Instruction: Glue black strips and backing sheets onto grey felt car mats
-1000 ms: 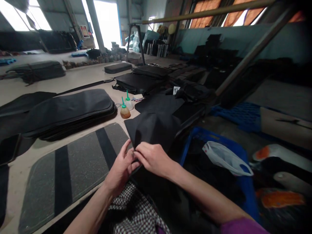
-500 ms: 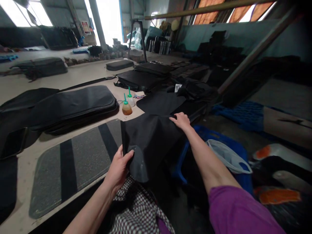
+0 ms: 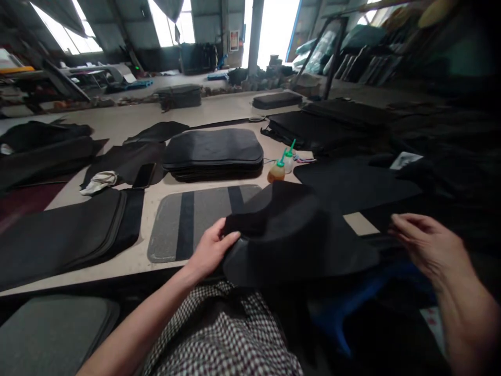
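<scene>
My left hand (image 3: 213, 244) grips the left end of a black flexible sheet (image 3: 301, 240), thumb on top. The sheet bends upward in the middle and hangs over the table's front edge. My right hand (image 3: 434, 248) is raised off the sheet's right end, its fingers curled and thumb pressed against them; whatever they may pinch is too dark to see. Behind the sheet lies a speckled grey mat (image 3: 209, 209) with two dark stripes, partly covered by it. Beyond that mat stands a stack of black mats (image 3: 213, 149).
Two squeeze bottles with green spouts stand right of the stack: one amber (image 3: 277, 171), one clear (image 3: 289, 163). A phone (image 3: 144, 175) and a white cloth (image 3: 99, 181) lie left. More mats (image 3: 62, 235) are at the left front. A blue crate (image 3: 336, 318) sits below at right.
The view has turned left. My right hand has come off the black sheet and moved right of it. The left hand keeps its hold, and the sheet now lies bent more sideways.
</scene>
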`<state>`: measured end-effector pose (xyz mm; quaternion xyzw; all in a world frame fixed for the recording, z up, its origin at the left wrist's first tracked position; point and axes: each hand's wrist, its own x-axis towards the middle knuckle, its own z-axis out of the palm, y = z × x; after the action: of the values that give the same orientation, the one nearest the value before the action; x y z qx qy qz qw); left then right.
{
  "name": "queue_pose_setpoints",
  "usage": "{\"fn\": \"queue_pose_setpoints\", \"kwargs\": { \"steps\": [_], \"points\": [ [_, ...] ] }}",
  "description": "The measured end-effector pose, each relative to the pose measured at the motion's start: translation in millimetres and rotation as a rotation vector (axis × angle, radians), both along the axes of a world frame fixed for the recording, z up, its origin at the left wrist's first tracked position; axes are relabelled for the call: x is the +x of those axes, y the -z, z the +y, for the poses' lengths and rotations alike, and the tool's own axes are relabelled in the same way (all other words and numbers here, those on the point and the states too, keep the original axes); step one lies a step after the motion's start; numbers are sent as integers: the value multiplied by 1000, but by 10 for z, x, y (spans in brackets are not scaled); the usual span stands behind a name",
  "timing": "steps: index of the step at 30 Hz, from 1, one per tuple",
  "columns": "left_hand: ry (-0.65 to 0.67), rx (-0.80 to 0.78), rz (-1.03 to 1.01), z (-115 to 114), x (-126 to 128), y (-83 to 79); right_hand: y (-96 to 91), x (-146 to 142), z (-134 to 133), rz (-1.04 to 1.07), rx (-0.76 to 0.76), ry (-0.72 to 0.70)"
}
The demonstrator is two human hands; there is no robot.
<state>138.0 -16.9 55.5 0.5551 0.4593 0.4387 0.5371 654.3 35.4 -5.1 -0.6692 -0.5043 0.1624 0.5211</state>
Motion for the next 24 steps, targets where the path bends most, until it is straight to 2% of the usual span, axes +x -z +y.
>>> {"fn": "queue_pose_setpoints", "kwargs": {
  "steps": [3, 5, 8, 9, 13, 16, 19, 24],
  "points": [
    [-138, -14, -22, 27, -444, -122, -137, -426, 48, 157, -19, -58],
    [-232, -30, -31, 24, -682, -136, -181, -744, 129, 88, -180, -79],
    [-342, -110, -1, -17, -890, -63, -94, -1158, 194, -15, -281, -97],
    [-356, -147, 13, -37, -918, -31, -40, -1273, 185, -80, -290, -88],
    [-321, -224, 37, -101, -893, 32, 100, -1643, 57, -624, -412, -89],
    [-279, -210, 65, -107, -843, 4, 76, -1795, -2, -792, -532, -15],
    [-281, -169, 87, -96, -833, -22, 42, -1815, 23, -713, -585, -3],
    [-306, -148, 113, -87, -828, -30, 65, -1688, 106, -561, -582, -70]
  ]
}}
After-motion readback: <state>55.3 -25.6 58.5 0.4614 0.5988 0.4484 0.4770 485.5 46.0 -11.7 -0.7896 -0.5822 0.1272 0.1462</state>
